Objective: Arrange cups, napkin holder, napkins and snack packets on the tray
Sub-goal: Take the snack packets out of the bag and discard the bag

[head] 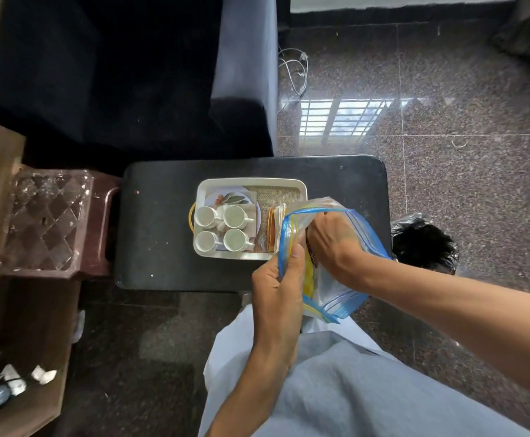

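Note:
A white tray [251, 182] sits on a small black table [162, 234]. Several white cups [235, 216] stand in its left half on a leaf-patterned plate [232, 198]. A napkin holder with napkins [275, 227] stands upright at the tray's right side. Over the table's near right corner I hold a clear zip bag with blue stripes [336, 298]. My left hand [277, 279] grips its open rim. My right hand [333, 238] reaches inside the bag, fingers hidden. A yellow snack packet [308, 275] shows inside the bag.
A dark sofa [124, 74] stands behind the table. A maroon stool with a clear glass dish [46, 222] stands to the left. A black bin bag [424, 247] sits on the floor at the right. A white cable [295, 70] lies on the granite floor.

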Demonstrator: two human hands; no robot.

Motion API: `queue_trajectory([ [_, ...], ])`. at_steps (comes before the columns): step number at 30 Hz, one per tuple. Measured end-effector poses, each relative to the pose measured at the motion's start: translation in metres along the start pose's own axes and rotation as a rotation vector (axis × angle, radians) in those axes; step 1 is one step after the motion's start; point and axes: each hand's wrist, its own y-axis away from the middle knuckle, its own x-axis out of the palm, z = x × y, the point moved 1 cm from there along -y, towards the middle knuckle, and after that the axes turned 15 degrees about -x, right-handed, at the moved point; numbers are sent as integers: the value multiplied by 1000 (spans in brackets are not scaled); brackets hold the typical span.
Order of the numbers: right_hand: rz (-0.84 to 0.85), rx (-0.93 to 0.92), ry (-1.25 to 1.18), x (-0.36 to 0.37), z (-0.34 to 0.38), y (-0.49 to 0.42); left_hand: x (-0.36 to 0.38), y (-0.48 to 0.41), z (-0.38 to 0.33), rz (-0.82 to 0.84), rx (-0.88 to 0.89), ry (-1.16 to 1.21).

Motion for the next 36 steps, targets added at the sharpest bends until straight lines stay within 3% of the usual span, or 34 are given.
queue_trajectory([
  [8, 48, -1, -21, -9, 0, 6, 2, 3, -1, 7, 18, 19],
  [15, -17, 44, -161, -39, 1, 17, 4, 1, -2, -40, 60, 48],
  [19, -244, 20, -262, -73, 3, 50, 3, 2, -5, -88, 76, 29],
  [23, -292, 96, -808, -82, -16, 72, -4, 2, -12, -85, 65, 62],
  [30, -698, 90, -1193, -78, -44, 109, -14, 1, -22, -115, 99, 108],
  [36, -930, 69, -2089, -57, -61, 133, -18, 1, -27, -112, 69, 140],
])
